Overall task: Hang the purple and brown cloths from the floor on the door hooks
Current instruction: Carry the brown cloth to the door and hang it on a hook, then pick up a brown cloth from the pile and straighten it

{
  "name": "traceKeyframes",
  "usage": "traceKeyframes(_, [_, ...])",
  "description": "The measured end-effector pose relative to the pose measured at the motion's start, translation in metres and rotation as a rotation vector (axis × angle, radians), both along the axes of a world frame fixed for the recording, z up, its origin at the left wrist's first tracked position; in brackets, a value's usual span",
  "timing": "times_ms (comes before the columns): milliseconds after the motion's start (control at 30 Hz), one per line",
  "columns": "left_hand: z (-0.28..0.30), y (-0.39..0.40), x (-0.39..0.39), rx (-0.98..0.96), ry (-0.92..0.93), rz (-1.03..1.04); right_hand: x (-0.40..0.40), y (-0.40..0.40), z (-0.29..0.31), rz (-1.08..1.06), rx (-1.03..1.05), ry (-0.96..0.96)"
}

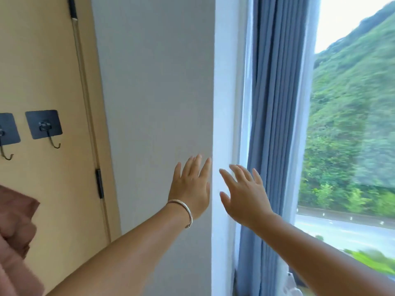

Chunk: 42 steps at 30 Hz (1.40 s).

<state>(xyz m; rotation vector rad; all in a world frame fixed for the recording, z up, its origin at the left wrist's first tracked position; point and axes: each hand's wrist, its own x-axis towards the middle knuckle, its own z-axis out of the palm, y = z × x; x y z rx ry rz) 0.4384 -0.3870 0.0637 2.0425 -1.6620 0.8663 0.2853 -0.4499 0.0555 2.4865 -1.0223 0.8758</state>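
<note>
A tan door [42,71] at the left carries two black adhesive hooks, one [44,126] fully in view and one [7,131] cut by the left edge; both hooks are bare. A brown cloth [15,223] hangs at the lower left edge, partly out of frame. My left hand [191,188], with a silver bangle on the wrist, is raised in front of the grey wall with fingers straight and spread. My right hand [245,193] is raised beside it, fingers spread, holding nothing. No purple cloth is in view.
A grey wall [154,82] stands between the door and a white window frame [226,103]. A blue curtain [275,103] hangs at the window. Outside are a green hillside and a road. A black door hinge [99,183] sits on the door's right edge.
</note>
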Motion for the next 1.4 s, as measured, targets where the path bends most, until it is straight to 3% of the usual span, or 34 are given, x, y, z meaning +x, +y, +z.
traceKeyframes(400, [0.009, -0.112, -0.347, 0.048, -0.018, -0.698, -0.352, -0.002, 0.017, -0.721, -0.018, -0.031])
traceKeyframes(800, [0.012, -0.054, -0.734, 0.058, -0.021, -1.271, -0.704, 0.133, 0.025, -1.325, -0.06, -0.06])
traceKeyframes(1100, [-0.002, 0.016, -0.932, 0.08, -0.044, -1.532, -0.863, 0.243, 0.015, -1.622, -0.017, -0.06])
traceKeyframes(1400, [-0.024, 0.025, -1.099, 0.076, -0.097, -1.67, -0.999, 0.26, -0.002, -1.772, 0.032, -0.048])
